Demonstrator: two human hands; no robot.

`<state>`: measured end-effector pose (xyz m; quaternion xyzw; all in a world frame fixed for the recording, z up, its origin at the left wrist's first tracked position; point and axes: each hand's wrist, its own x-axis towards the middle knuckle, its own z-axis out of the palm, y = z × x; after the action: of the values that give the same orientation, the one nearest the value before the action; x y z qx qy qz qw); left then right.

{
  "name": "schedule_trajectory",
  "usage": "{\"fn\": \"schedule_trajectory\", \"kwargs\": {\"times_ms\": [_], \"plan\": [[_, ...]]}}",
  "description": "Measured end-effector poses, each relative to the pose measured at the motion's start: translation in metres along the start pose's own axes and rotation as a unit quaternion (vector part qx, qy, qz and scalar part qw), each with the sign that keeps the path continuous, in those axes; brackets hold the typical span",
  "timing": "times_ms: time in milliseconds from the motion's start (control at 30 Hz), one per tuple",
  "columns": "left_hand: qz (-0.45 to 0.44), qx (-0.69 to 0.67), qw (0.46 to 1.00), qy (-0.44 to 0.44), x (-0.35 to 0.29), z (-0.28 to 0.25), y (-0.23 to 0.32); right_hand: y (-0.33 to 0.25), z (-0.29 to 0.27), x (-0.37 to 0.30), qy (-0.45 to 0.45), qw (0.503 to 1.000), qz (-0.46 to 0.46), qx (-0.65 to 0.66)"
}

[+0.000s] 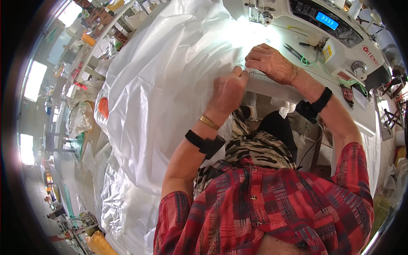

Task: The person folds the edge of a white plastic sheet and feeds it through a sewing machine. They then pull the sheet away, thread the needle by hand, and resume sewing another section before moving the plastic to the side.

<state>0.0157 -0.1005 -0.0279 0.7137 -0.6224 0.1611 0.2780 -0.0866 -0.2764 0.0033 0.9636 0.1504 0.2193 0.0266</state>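
A large sheet of thin, shiny white fabric (pixel 157 85) spreads over the left of the table and hangs down toward my lap. My left hand (pixel 229 92), slightly blurred, pinches the sheet's edge between thumb and fingers. Just beyond it to the right, my right hand (pixel 272 63) has its fingers curled down on the same edge, the tips partly hidden. Both hands are close together, in front of the lit needle area of a white sewing machine (pixel 272 12). What lies between the fingertips is too small to make out fully.
Right of my hands, thread snips (pixel 293 52) lie on the machine table beside green thread. Behind them stands a white box-shaped unit (pixel 335 57) with a knob. The machine's panel has a lit blue display (pixel 327 20). An orange patch (pixel 103 108) shows at the sheet's left edge.
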Motion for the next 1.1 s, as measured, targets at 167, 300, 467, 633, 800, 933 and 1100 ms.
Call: {"fn": "schedule_trajectory", "kwargs": {"times_ms": [167,300,467,633,800,933,1100], "plan": [[0.034,0.006,0.999,-0.028,-0.001,-0.001,0.002,-0.002,-0.005,0.009,-0.042,0.997,-0.026,-0.059],[0.043,-0.009,0.999,-0.010,-0.002,0.001,0.002,-0.011,-0.010,0.014,-0.086,0.995,0.008,-0.058],[0.011,-0.028,0.999,-0.031,-0.008,0.002,0.002,-0.017,0.006,0.007,-0.059,0.997,0.036,-0.042],[0.000,-0.017,0.999,-0.045,-0.009,0.000,0.001,-0.024,0.011,0.003,0.010,0.991,0.105,0.082],[0.014,-0.001,0.997,-0.074,0.001,-0.002,0.000,0.003,0.005,-0.002,0.009,0.937,0.217,0.273],[0.000,-0.025,0.997,-0.072,0.006,-0.005,-0.001,0.034,-0.003,0.014,-0.058,0.975,0.191,0.093],[-0.010,-0.064,0.996,-0.065,0.012,-0.009,0.003,0.055,0.005,0.014,-0.103,0.981,0.157,0.056]]}}
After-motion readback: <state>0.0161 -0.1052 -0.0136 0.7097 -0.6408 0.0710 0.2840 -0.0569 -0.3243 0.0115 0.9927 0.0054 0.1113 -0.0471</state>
